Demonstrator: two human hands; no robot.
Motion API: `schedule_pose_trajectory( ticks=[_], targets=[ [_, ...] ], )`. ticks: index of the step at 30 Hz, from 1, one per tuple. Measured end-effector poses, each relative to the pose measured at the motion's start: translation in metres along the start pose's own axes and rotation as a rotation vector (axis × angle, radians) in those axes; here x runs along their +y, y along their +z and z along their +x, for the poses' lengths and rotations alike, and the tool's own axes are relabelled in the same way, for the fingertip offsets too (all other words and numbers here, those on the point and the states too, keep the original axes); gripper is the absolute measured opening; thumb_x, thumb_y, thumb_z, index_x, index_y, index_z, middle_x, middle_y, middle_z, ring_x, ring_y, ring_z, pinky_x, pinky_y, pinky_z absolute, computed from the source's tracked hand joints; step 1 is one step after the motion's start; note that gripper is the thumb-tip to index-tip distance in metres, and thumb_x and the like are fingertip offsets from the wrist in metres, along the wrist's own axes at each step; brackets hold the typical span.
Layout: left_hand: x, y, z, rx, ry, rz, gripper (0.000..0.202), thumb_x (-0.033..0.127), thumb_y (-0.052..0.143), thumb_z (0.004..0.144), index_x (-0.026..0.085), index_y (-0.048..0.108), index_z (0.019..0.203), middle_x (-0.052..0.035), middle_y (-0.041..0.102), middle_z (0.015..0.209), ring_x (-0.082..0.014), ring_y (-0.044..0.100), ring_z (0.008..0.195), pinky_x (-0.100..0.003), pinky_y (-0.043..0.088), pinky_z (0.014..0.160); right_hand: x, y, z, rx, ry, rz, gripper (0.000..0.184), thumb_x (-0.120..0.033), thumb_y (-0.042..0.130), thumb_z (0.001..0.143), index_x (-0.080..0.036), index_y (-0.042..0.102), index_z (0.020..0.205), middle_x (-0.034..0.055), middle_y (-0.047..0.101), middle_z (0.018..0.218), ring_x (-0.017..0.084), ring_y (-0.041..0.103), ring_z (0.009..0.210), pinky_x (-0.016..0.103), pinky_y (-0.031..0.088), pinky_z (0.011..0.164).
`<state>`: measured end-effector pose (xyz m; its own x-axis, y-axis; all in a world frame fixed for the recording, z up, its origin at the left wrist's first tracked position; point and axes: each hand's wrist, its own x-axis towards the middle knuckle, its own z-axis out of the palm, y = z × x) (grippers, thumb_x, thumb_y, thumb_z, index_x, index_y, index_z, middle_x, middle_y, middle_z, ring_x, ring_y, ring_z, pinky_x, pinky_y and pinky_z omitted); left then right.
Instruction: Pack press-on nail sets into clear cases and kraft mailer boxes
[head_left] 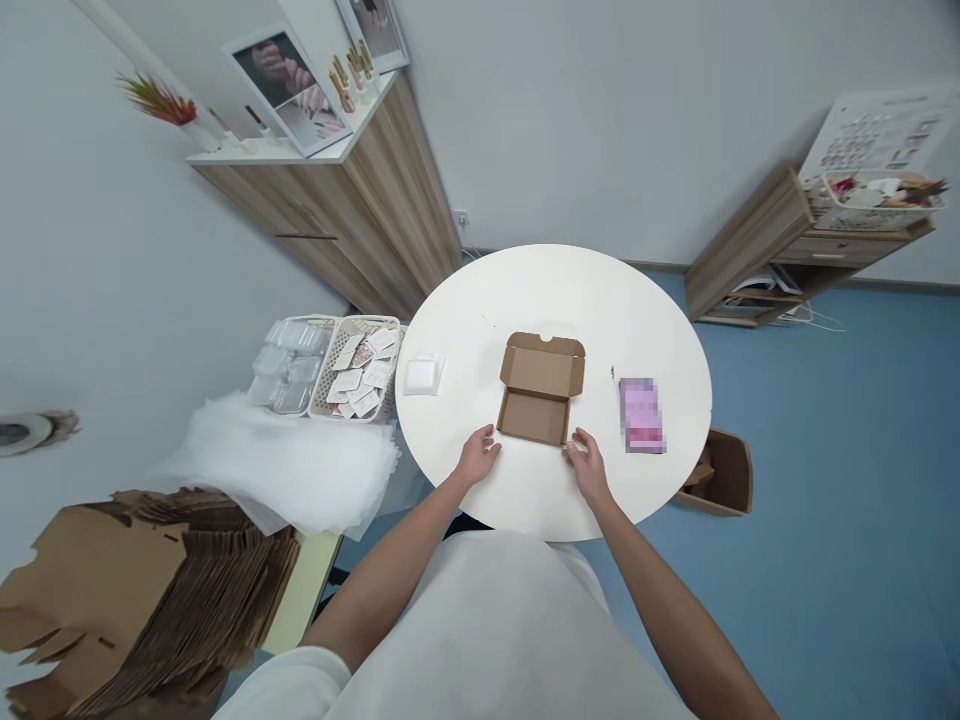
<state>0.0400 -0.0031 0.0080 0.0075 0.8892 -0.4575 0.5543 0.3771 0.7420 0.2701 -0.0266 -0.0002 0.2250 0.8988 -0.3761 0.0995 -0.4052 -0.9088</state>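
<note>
A small brown cardboard mailer box [534, 417] stands on the white round table [540, 290], its lid folded up and back, nothing visible inside. Just off its front left corner is my left hand [478, 455], thumb and fingers apart and holding nothing. My right hand [586, 466] is by the front right corner with its fingers loosely spread; whether a fingertip touches the cardboard I cannot tell. Right of the box lies a pink-purple rectangular item [642, 415], blurred by pixels. To the left is a white square packet [423, 376] in a clear wrapper.
Left of the table are a basket of printed cards [362, 375], a basket of clear plastic packs [289, 365], white translucent sheets [292, 460] and stacked flat cardboard [112, 590]. A brown bin [731, 475] stands low at the right. Wooden cabinets [397, 190] rise behind.
</note>
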Motion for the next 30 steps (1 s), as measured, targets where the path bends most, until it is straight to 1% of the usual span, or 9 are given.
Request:
schedule_pose_trajectory(
  ticks=[3, 4, 6, 9, 11, 15, 18, 24, 30],
  targets=[
    [-0.012, -0.014, -0.013, 0.038, 0.007, 0.064, 0.041, 0.027, 0.046, 0.08, 0.018, 0.041, 0.119, -0.0102, 0.044, 0.123, -0.0176, 0.049, 0.106, -0.028, 0.045, 0.083, -0.002, 0.002, -0.017, 0.212, -0.175, -0.187, 0.041, -0.038, 0.043, 0.076, -0.017, 0.045, 0.112, 0.0113, 0.051, 0.11, 0.02, 0.052, 0.089, 0.039, 0.043, 0.081],
    [-0.017, -0.021, -0.016, 0.087, 0.013, 0.084, 0.038, 0.028, 0.046, 0.08, 0.018, 0.043, 0.117, -0.01, 0.043, 0.123, -0.0183, 0.047, 0.108, -0.028, 0.045, 0.083, -0.004, 0.005, -0.023, 0.23, -0.248, -0.243, 0.036, -0.035, 0.042, 0.077, -0.017, 0.047, 0.108, 0.0113, 0.052, 0.107, 0.021, 0.051, 0.092, 0.04, 0.041, 0.083],
    [-0.029, -0.039, -0.021, 0.226, 0.015, 0.121, 0.034, 0.028, 0.047, 0.079, 0.018, 0.047, 0.111, -0.0103, 0.042, 0.122, -0.0201, 0.043, 0.111, -0.029, 0.045, 0.082, -0.012, 0.017, -0.035, 0.115, -0.394, -0.304, 0.028, -0.031, 0.042, 0.077, -0.018, 0.051, 0.099, 0.0109, 0.053, 0.1, 0.022, 0.049, 0.095, 0.041, 0.04, 0.084],
    [-0.045, -0.073, -0.018, 0.413, -0.043, 0.126, 0.033, 0.028, 0.049, 0.077, 0.016, 0.049, 0.108, -0.0118, 0.042, 0.118, -0.022, 0.044, 0.11, -0.031, 0.046, 0.081, -0.029, 0.048, -0.046, -0.237, -0.512, -0.289, 0.023, -0.025, 0.041, 0.077, -0.02, 0.053, 0.096, 0.0083, 0.055, 0.091, 0.019, 0.053, 0.081, 0.037, 0.044, 0.076],
    [-0.052, -0.097, -0.008, 0.469, -0.077, 0.099, 0.035, 0.029, 0.048, 0.077, 0.016, 0.047, 0.11, -0.0124, 0.044, 0.116, -0.0219, 0.046, 0.107, -0.032, 0.046, 0.08, -0.04, 0.076, -0.045, -0.375, -0.478, -0.289, 0.025, -0.024, 0.041, 0.078, -0.021, 0.052, 0.1, 0.0061, 0.056, 0.089, 0.016, 0.053, 0.074, 0.035, 0.045, 0.073],
    [-0.056, -0.137, 0.024, 0.446, -0.127, 0.067, 0.046, 0.028, 0.049, 0.077, 0.011, 0.04, 0.118, -0.0168, 0.042, 0.121, -0.0237, 0.046, 0.108, -0.034, 0.042, 0.085, -0.054, 0.135, -0.027, -0.423, -0.221, -0.289, 0.033, -0.029, 0.042, 0.078, -0.022, 0.049, 0.109, 0.0059, 0.055, 0.104, 0.015, 0.055, 0.08, 0.033, 0.046, 0.075],
    [-0.056, -0.155, 0.051, 0.412, -0.142, 0.053, 0.051, 0.029, 0.049, 0.077, 0.01, 0.036, 0.122, -0.0174, 0.04, 0.126, -0.0251, 0.038, 0.117, -0.035, 0.033, 0.095, -0.06, 0.176, -0.006, -0.428, -0.083, -0.299, 0.04, -0.032, 0.044, 0.076, -0.022, 0.046, 0.115, 0.0069, 0.052, 0.114, 0.016, 0.054, 0.09, 0.033, 0.045, 0.078],
    [-0.056, -0.163, 0.086, 0.281, -0.151, 0.008, 0.061, 0.032, 0.047, 0.077, 0.011, 0.024, 0.13, -0.0147, 0.024, 0.137, -0.0243, 0.02, 0.128, -0.034, 0.017, 0.104, -0.078, 0.243, 0.038, -0.321, 0.001, -0.284, 0.05, -0.034, 0.05, 0.072, -0.021, 0.042, 0.12, 0.0072, 0.046, 0.125, 0.02, 0.047, 0.106, 0.034, 0.041, 0.086],
    [-0.057, -0.165, 0.098, 0.232, -0.132, -0.089, 0.056, 0.028, 0.043, 0.08, 0.012, 0.025, 0.13, -0.0145, 0.029, 0.135, -0.0241, 0.028, 0.124, -0.035, 0.025, 0.1, -0.086, 0.284, 0.066, -0.204, 0.089, -0.199, 0.051, -0.032, 0.051, 0.07, -0.022, 0.041, 0.119, 0.0079, 0.044, 0.126, 0.018, 0.051, 0.1, 0.033, 0.042, 0.085]
  ],
)
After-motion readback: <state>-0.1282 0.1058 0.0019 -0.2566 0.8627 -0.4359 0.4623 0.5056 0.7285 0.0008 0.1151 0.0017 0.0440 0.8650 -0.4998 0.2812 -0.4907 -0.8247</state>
